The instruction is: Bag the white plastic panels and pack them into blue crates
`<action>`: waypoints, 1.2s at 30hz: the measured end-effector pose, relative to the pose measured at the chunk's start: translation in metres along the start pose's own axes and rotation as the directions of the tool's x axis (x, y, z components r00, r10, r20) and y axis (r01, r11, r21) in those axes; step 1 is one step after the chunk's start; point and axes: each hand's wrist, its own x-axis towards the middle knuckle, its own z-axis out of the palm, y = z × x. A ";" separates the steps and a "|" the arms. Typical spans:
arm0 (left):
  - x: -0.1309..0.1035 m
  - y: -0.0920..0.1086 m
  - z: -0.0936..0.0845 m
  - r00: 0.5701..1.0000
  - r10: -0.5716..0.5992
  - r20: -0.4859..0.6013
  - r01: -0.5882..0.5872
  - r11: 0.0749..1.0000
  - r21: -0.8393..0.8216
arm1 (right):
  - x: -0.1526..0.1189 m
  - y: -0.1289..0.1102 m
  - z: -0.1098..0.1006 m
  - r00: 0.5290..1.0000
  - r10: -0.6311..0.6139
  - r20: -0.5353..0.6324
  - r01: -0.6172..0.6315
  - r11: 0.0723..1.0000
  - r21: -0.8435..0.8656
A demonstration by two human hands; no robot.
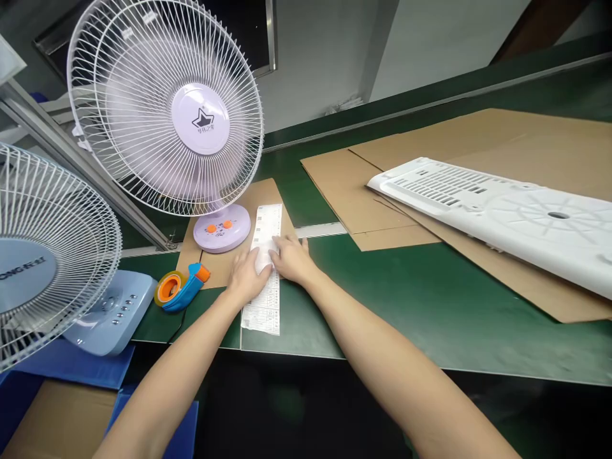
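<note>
Reaching in with two hands now, left hand [247, 275] and right hand [292, 258] side by side, pressing on one long printed paper strip [262, 309]. Running partly over one small cardboard sheet [280, 204], partly over the green counter [430, 312], down near the front edge. Touching paper with the fingers of each grip; cannot tell a pinch from a flat press, left or right. Counting fans, making two: one lavender fan [201, 119], standing on that small sheet just beside the strip, showing two orange knobs [211, 228]; one blue fan [26, 271] at far left. Spotting one tape dispenser [184, 294], between blue fan and left hand. Over to the right, one white plastic panel [507, 207], lying on large cardboard sheets [335, 185], at least two. Down low at left, at least one blue-flapped box [76, 366].
</note>
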 end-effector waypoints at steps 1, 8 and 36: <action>-0.009 -0.006 -0.003 1.000 0.024 -0.006 -0.024 1.000 -0.017 | 0.000 0.000 0.000 1.000 -0.007 0.009 0.007 1.000 0.000; -0.093 -0.036 -0.032 0.954 0.298 -0.039 -0.300 0.953 -0.032 | -0.002 -0.001 0.000 0.999 -0.001 -0.042 0.000 1.000 -0.026; -0.114 -0.048 -0.025 0.961 0.267 -0.075 -0.271 0.961 -0.047 | -0.012 -0.003 0.022 0.963 -0.069 -0.260 -0.006 0.960 -0.280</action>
